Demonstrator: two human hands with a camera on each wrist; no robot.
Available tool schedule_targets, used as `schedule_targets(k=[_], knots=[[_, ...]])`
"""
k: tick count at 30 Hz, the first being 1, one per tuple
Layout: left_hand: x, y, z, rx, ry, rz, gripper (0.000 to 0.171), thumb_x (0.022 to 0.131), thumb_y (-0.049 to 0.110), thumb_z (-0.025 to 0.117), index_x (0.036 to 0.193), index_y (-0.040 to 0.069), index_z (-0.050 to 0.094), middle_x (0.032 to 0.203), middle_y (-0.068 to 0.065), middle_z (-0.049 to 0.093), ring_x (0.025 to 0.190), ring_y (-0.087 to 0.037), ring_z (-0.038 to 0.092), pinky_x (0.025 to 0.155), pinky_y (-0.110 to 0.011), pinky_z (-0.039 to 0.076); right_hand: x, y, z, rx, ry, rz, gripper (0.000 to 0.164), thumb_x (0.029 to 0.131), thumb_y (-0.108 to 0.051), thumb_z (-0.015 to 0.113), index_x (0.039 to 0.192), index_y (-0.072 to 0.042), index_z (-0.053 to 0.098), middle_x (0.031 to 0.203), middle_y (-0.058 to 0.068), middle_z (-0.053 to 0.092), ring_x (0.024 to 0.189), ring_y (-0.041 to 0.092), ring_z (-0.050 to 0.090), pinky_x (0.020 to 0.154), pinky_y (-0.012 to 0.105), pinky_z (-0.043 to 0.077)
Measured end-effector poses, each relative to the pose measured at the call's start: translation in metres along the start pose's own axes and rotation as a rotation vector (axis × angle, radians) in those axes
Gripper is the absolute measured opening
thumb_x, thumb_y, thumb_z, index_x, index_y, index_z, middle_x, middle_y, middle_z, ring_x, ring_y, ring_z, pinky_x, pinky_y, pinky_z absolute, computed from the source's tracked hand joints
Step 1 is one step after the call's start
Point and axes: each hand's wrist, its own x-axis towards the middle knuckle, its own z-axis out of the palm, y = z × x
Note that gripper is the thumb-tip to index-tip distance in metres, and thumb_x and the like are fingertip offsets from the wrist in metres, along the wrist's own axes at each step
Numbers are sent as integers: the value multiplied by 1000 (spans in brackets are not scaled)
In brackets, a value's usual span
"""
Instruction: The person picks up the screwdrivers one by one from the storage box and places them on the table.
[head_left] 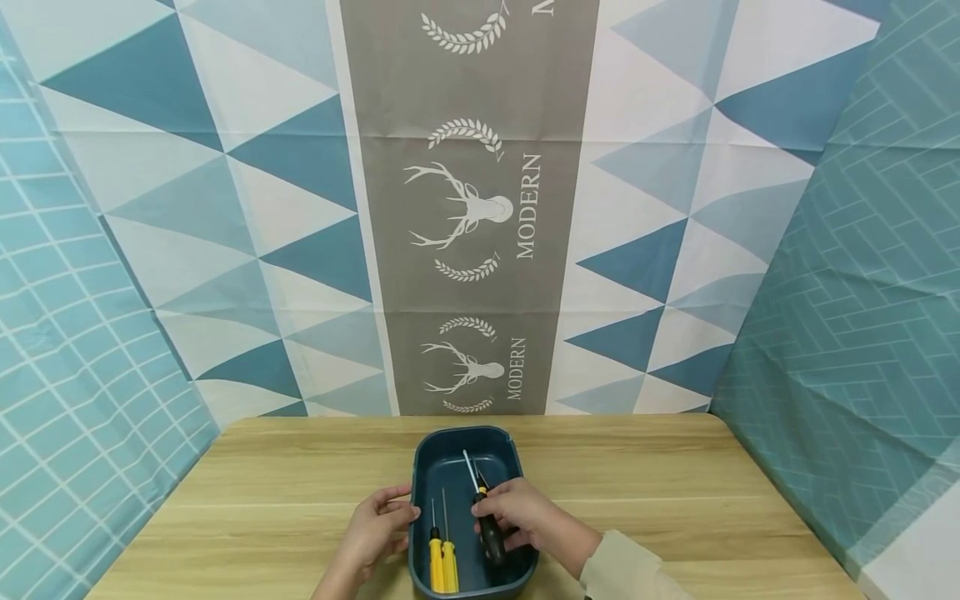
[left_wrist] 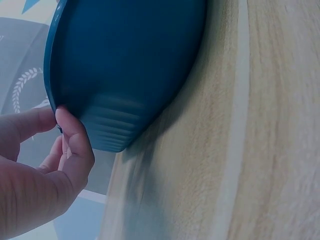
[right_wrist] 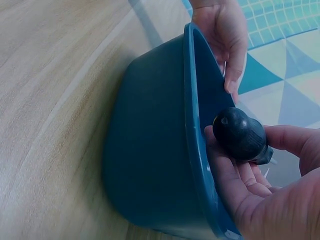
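Note:
A dark blue plastic bin (head_left: 474,432) stands on the table. My left hand (head_left: 377,527) pinches its left rim between thumb and fingers, also plain in the left wrist view. Over the bin's right half, my right hand (head_left: 517,510) grips a black-handled screwdriver (head_left: 491,533), its shaft toward the far end. A second thin shaft (head_left: 482,475) shows right beside it, its handle hidden by the fingers. The rounded end of the black handle (right_wrist: 240,132) faces the right wrist camera. Two yellow-handled screwdrivers (head_left: 443,565) lie side by side in the bin's left half, shafts pointing away.
The wooden table (head_left: 637,492) extends to both sides of the bin. Behind it hangs a patterned cloth (head_left: 465,275) with deer heads and triangles. Blue tiled-print cloth (head_left: 82,350) hangs at the left, and green brick-print cloth (head_left: 862,333) at the right.

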Motion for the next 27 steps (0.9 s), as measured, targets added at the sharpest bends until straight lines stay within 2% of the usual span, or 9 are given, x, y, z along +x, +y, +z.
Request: schedule_targets(k=[7, 16, 27], knots=[[0, -1, 0, 1, -4, 1, 51, 85, 9, 64, 130, -5, 45, 105, -15, 58, 75, -17, 60, 62, -31, 52, -2, -1, -4, -7, 5, -4, 30, 84, -16, 64, 107, 2, 58, 80, 7, 70, 70, 16, 64, 60, 35, 55], [1, -2, -1, -6, -5, -5, 51, 85, 9, 64, 130, -5, 45, 105, -15, 59, 74, -16, 59, 62, -31, 52, -4, -2, -10, -15, 25, 9, 42, 84, -18, 65, 116, 6, 51, 85, 9, 70, 75, 17, 65, 64, 38, 55], [0, -1, 0, -1, 8, 0, 51, 84, 9, 65, 129, -5, 46, 104, -14, 59, 74, -17, 60, 61, -31, 52, -12, -4, -16, 20, 24, -16, 42, 84, -15, 65, 115, 7, 48, 88, 12, 70, 73, 16, 65, 66, 40, 55]])
